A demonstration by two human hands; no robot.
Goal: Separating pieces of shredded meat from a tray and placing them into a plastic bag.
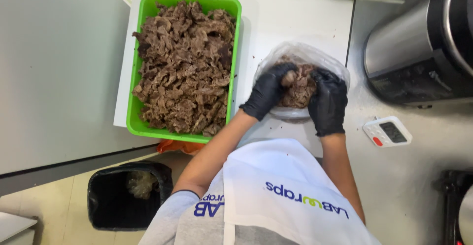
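1. A clear plastic bag [301, 58] sits on the white counter [290, 18], just right of the green tray [183, 0]. It is open at the top, its thin film crinkled and standing up around both hands.
2. Inside the bag lies a clump of brown shredded meat [298, 90], moist and stringy, the same colour as the meat in the tray.
3. The left hand [268, 90], in a black glove, is pushed into the bag right of the tray, its fingers [285, 70] curled and clamped on the meat.
4. The right hand [327, 101], also black-gloved, is farther right of the tray, fingers closed around the other side of the clump and the bag's edge.
5. The green tray is rectangular, with bright walls, and is heaped full of sliced meat [185, 67].
6. A small white timer [388, 131] with a dark screen and a red button lies on the grey surface well to the right of the tray, beyond the bag.
7. A steel-and-black appliance [419, 48] stands far right of the tray, behind the timer.
8. A black-lined bin [125, 196] stands on the floor below the tray's near-left corner.
9. The person wears a white apron [286, 191] with blue and green lettering.
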